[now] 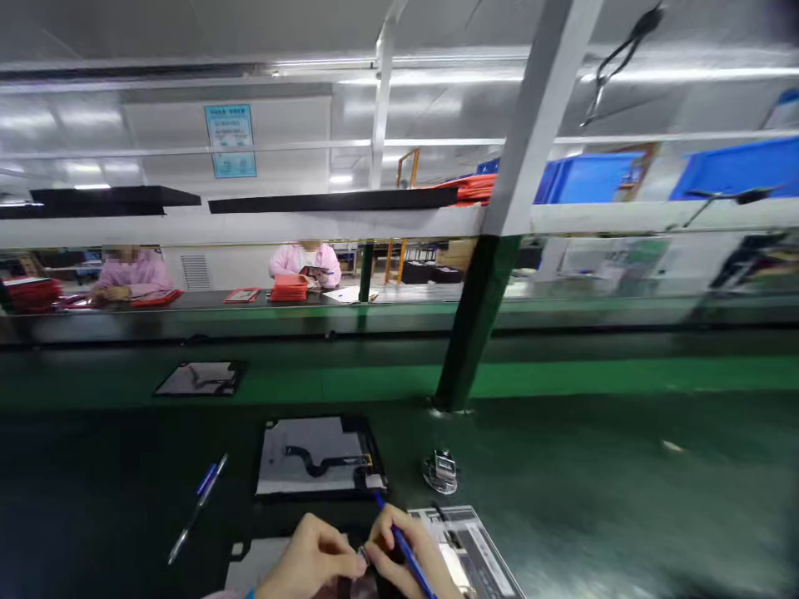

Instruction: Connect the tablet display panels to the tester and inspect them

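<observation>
My left hand [312,559] and my right hand [405,556] meet at the bottom edge, fingertips pinched together over a small part I cannot make out. The right hand also grips a blue pen-like tool [403,545] that points up to the left. Under the hands lies a flat panel [465,549] with a grey back. Just beyond them a second panel [318,457] with a black flex cable lies flat on the dark work surface.
A blue and silver pen [198,506] lies to the left. A small metal clip [441,471] sits right of the panel. Another panel [200,378] rests on the green conveyor. A post [480,316] stands ahead. Two people in pink sit across the line.
</observation>
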### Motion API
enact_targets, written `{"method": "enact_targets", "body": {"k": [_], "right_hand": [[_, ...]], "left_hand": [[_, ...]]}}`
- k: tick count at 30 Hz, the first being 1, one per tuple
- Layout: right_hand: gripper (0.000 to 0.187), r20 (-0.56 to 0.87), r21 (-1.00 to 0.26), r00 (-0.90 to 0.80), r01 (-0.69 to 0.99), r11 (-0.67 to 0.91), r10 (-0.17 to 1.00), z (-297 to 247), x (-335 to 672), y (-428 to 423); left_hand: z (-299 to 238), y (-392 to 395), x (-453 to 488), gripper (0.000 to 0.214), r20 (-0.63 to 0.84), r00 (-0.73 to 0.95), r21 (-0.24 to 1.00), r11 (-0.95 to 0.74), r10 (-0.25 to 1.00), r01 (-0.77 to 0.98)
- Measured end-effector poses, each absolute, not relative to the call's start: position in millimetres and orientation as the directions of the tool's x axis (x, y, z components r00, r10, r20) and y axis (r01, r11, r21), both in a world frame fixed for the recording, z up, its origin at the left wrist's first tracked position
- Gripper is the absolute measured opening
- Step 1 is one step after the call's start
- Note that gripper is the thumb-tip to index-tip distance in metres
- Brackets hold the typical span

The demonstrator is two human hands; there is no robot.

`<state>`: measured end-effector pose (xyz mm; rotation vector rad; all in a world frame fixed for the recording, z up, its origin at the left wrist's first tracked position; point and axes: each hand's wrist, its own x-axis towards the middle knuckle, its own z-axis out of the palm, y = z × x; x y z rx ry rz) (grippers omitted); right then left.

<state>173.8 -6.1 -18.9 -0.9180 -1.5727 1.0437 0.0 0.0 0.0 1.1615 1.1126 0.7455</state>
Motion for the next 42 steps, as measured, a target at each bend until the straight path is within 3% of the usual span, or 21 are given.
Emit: {"method": "enact_targets", "body": {"k": [8, 13, 24, 42], "right_hand": [[0.034, 0.3, -0.941, -0.198, 0.097, 0.324, 0.933, -8, 174, -12], [0.032, 0.314, -0.933, -0.216, 0.112, 0.343, 0.925, -13, 176, -14], [0.032, 0.317, -0.924, -0.185, 0.162, 0.347, 0.93, -13, 174, -16], [0.036, 0.385, -0.906, -0.136, 0.131, 0.402, 0.913, -11, 170, -19]], "left_hand": [[0, -4, -1, 0.033, -0.295, 0.289, 0.954, 0.295, 0.911, 0.043], [9, -3, -7, 0.027, -0.314, 0.323, 0.95, 0.295, 0.893, 0.106], [22, -7, -5, 0.012, -0.332, 0.34, 0.942, 0.33, 0.88, 0.067], [17, -7, -4, 0.019, -0.338, 0.3, 0.94, 0.338, 0.892, 0.056]]}}
